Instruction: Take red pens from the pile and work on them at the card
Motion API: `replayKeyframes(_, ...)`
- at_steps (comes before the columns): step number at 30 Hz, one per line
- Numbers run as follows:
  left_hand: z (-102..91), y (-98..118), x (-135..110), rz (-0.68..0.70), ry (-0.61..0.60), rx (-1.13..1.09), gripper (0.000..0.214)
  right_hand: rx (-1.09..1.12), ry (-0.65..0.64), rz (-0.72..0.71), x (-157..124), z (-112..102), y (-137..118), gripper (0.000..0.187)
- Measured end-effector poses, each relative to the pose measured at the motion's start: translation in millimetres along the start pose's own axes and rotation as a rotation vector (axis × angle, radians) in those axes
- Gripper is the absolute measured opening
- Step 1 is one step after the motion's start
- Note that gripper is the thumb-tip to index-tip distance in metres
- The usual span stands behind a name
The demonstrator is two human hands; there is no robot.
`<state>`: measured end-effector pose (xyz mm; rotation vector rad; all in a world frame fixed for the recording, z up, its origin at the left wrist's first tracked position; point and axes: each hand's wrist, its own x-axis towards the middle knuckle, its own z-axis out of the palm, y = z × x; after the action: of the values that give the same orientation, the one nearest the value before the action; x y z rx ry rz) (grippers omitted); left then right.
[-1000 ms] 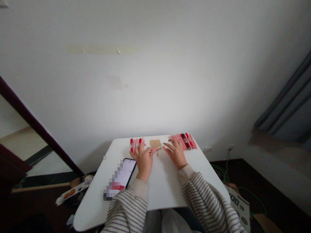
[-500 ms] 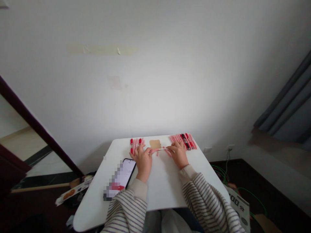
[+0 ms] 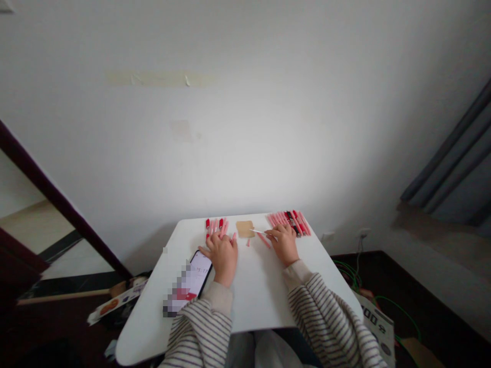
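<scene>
The white stick point(image 3: 261, 232), pinched in the right hand point(image 3: 284, 246), points to nine o'clock. The left hand point(image 3: 224, 255) curls by the pens point(image 3: 216, 225); I can't tell what it holds.

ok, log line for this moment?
left hand: at pink pen barrel | right hand: pinching white pen refill | white tabletop: tan square, loose pink tube, smartphone

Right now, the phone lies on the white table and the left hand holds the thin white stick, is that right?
Not quite: the head view shows the right hand holding the stick. The phone does lie on the white table.
</scene>
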<state>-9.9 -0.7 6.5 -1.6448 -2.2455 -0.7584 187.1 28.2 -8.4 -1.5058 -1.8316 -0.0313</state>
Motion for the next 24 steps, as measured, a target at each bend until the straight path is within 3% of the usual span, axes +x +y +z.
replayKeyframes(16, -3.1, 2.5, -1.2, 0.006, -0.006, 0.033, 0.032, 0.036, -0.003, -0.033, -1.1, 2.3, 0.1, 0.013)
replayKeyframes(24, -1.2, 3.7, 1.3, 0.136, -0.061, -0.204, 0.020, -0.008, 0.014, -0.106, -1.5, 5.0, -2.2, 0.011)
